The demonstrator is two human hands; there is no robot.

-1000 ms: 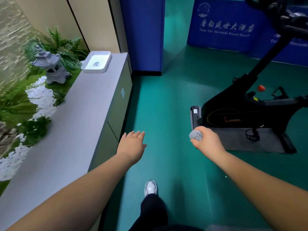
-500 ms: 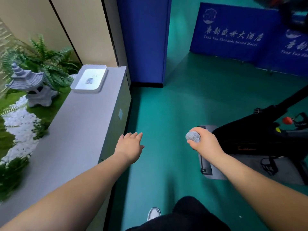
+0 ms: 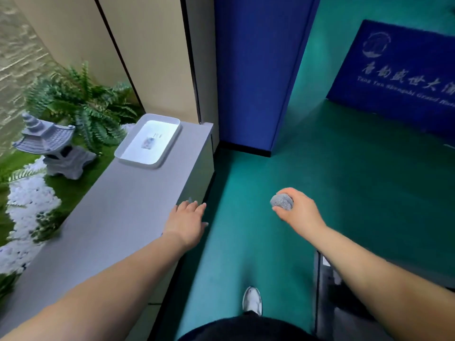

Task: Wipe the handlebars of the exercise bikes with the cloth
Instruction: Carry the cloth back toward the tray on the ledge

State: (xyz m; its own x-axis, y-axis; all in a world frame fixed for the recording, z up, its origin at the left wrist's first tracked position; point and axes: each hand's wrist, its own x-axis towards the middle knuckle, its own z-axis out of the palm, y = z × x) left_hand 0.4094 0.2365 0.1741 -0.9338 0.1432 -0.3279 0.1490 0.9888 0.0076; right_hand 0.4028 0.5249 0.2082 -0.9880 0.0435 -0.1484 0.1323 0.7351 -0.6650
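Note:
A balled-up grey cloth [image 3: 282,203] is gripped in my right hand [image 3: 299,212], held out over the green floor. My left hand [image 3: 188,222] is stretched forward with fingers apart and nothing in it, over the right edge of a grey counter. Of the exercise bike only a grey mat edge and a dark base part [image 3: 330,279] show at the lower right, under my right forearm. No handlebars are in view.
The long grey counter [image 3: 118,217] runs along the left with a white tray [image 3: 150,141] at its far end. Beyond it are ferns, white pebbles and a stone lantern [image 3: 53,148]. A blue pillar [image 3: 256,70] and blue banner [image 3: 394,75] stand ahead. My white shoe [image 3: 251,300] is on the floor.
The view has swung left and moved forward, so the exercise bike has slid almost out of frame at the right. Both hands keep their pose, the right still holding the cloth.

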